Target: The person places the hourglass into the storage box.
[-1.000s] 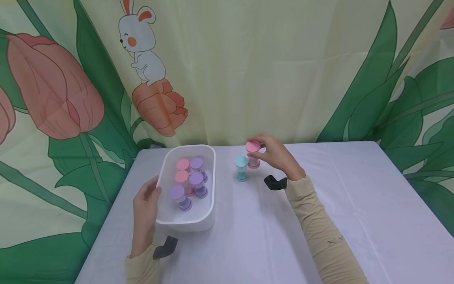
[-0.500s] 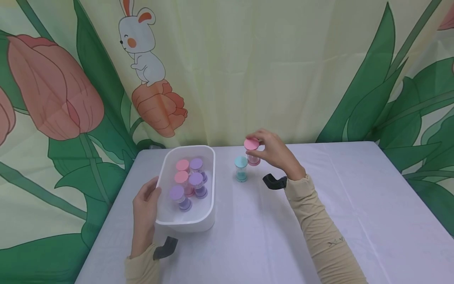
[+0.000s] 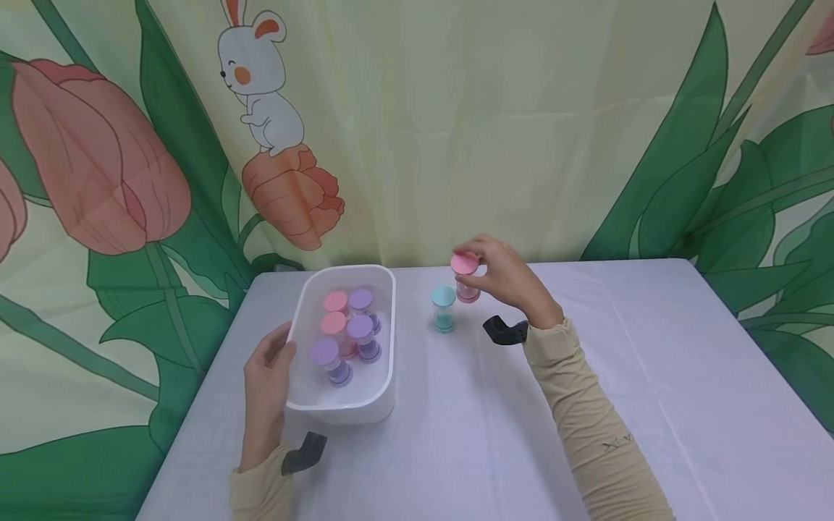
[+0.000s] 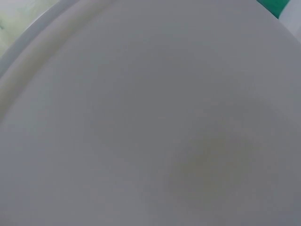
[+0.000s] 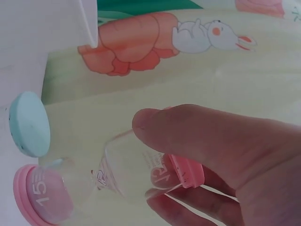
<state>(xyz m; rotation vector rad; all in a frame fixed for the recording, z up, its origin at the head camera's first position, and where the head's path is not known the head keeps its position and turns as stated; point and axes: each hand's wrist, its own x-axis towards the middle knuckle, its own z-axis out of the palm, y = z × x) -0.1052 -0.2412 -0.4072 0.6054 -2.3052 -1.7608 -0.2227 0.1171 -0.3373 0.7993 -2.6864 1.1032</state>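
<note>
My right hand pinches a small pink sand timer near its top cap. In the right wrist view its clear glass bulbs and pink base, marked 15, show below my thumb. A light-blue sand timer stands upright just left of it; only its cap shows in the right wrist view. My left hand rests against the left side of a white bin, thumb and fingers at the rim. Pink and purple sand timers stand in the bin. The left wrist view is filled by its blurred white wall.
A white cloth covers the table. Behind its far edge hangs a curtain printed with tulips, leaves and a rabbit on a carrot. The bin stands left of the two timers outside it.
My right hand and the pink sand timer have risen slightly, its base now higher in the head view. The left hand, the bin and the light-blue timer have stayed in place.
</note>
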